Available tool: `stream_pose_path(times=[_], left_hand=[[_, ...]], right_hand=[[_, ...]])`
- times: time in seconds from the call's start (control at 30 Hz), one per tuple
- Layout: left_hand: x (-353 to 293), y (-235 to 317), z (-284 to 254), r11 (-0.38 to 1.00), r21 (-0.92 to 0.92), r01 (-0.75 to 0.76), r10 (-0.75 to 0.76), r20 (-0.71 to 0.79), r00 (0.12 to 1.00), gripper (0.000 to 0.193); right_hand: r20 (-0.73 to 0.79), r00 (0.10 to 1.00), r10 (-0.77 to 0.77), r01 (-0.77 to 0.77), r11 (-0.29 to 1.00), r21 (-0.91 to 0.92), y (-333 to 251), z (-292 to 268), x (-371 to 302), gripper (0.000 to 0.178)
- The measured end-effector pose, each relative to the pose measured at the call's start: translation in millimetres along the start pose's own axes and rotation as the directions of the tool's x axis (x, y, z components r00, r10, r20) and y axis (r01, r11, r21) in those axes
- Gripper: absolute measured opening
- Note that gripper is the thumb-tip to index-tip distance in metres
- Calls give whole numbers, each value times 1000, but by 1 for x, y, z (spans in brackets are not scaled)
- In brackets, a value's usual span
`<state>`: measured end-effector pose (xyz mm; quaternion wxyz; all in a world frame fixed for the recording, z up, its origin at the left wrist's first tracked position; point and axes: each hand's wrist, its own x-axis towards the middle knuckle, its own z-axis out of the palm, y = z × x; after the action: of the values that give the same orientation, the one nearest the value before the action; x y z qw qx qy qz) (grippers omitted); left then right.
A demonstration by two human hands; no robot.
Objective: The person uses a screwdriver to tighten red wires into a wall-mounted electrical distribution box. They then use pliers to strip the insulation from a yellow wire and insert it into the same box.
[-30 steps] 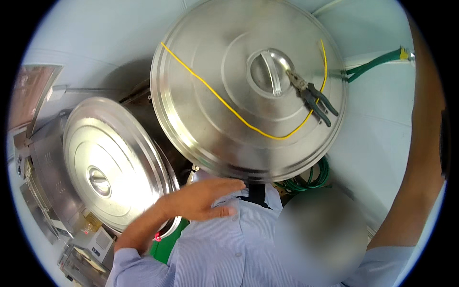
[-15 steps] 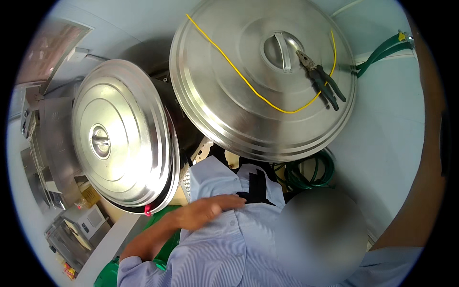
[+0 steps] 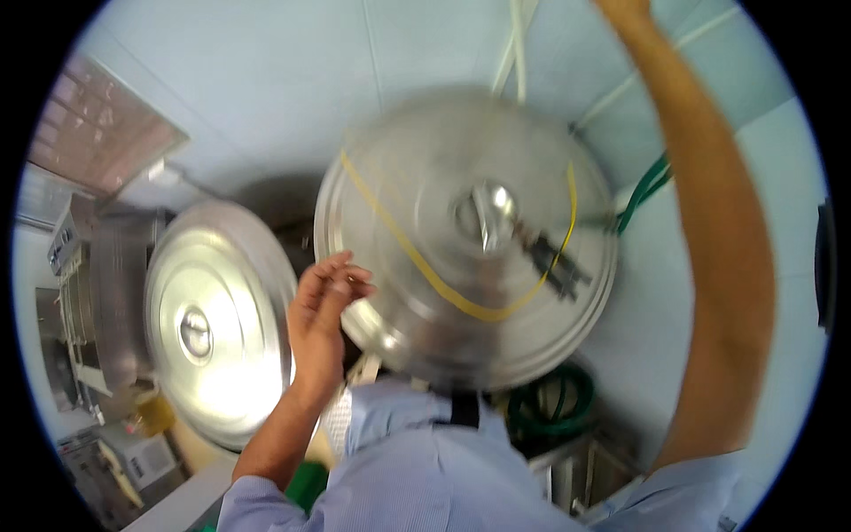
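Note:
My left hand (image 3: 324,306) is raised in front of the large steel lid's near left side, its fingers loosely bent and apart, with nothing visible in them. Reaching up past the lid, my right arm ends in my right hand (image 3: 624,11), cut off by the upper edge so that its fingers are out of sight. On the large round lid (image 3: 399,195) lie a bent yellow wire (image 3: 409,251) and pliers with dark handles (image 3: 551,263). The pliers rest beside the lid's handle (image 3: 485,215), across the wire's right part. Motion blurs these things.
A smaller steel lid (image 3: 222,328) leans at the left. Green hose (image 3: 557,401) lies coiled below the large lid, and more green hose (image 3: 643,195) runs by the right wall. Pale pipes (image 3: 518,49) climb the back wall. Metal equipment (image 3: 120,275) stands far left.
My left hand has left my shirt front and risen toward the large lid. My right arm has swung inward and up. The view has tilted upward, so the lids appear lower.

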<state>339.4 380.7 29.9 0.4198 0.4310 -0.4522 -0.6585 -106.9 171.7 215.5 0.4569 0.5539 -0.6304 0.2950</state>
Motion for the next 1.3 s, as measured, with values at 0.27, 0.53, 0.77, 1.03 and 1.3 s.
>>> stream_pose_path(times=[0.27, 0.53, 0.77, 1.03, 1.3], left_hand=[[174, 75, 118, 833, 180, -524, 476, 250, 843, 42], [306, 76, 211, 803, 271, -530, 500, 177, 848, 50], [361, 94, 256, 814, 147, -562, 556, 85, 827, 49], [396, 124, 254, 828, 2, -560, 548, 201, 812, 39], [406, 139, 261, 946, -74, -317, 325, 274, 905, 18]], right_hand=[[107, 982, 156, -182, 935, 306, -46, -48, -23, 26], [90, 962, 257, -269, 839, 473, -50, -44, -36, 30], [111, 733, 671, -557, 498, 664, -43, -49, -44, 30], [590, 648, 482, -653, -47, 756, -23, 17, -70, 14], [189, 813, 551, -478, 447, 756, -42, 131, -57, 17]])
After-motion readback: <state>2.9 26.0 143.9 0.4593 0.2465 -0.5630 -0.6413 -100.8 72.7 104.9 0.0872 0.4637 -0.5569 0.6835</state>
